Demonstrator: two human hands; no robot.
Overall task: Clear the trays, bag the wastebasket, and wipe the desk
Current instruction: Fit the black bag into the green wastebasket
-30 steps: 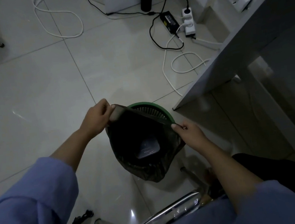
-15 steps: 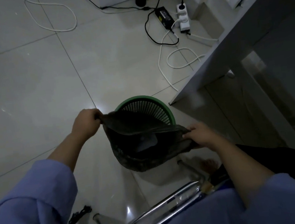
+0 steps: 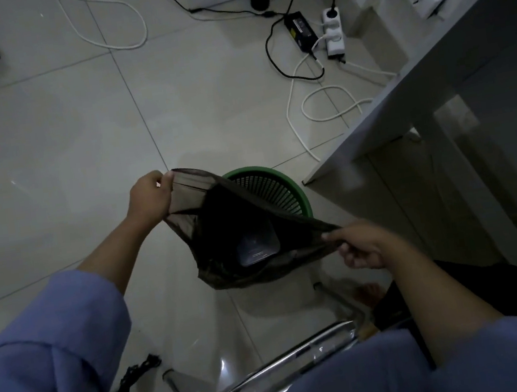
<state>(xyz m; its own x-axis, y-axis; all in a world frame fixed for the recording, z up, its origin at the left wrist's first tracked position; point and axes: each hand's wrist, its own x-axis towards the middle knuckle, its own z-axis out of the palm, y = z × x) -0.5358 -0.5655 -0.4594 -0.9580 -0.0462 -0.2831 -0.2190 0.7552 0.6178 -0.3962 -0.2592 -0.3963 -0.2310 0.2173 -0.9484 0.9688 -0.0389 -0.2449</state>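
Wastebasket [image 3: 278,189] of green plastic lattice stands on the pale tiled floor [image 3: 61,150], just beside the corner of the desk [image 3: 404,109]. I am looking down on it from a seat. In front of it, and partly covering it, I hold a dark bin bag [image 3: 222,234] stretched open between my two hands. My left hand [image 3: 150,197] is closed around the far edge of the bag's mouth, and my right hand [image 3: 362,246] pinches the near edge, fingers curled tight on the film. Inside, low down, lies what looks like a clear plastic tray [image 3: 257,245], though the room is dim and I cannot be sure.

I judge the bag thin, soft and slippery: it sags in folds, has no shape of its own, and would tear if dragged over the lattice rim. The sensible place to grip it is where I already have it, at the hem on opposite sides, keeping the mouth taut. The basket itself looks light and stiff, easy to tip.

White cables [image 3: 327,103] and a power strip [image 3: 334,32] lie on the floor beyond.
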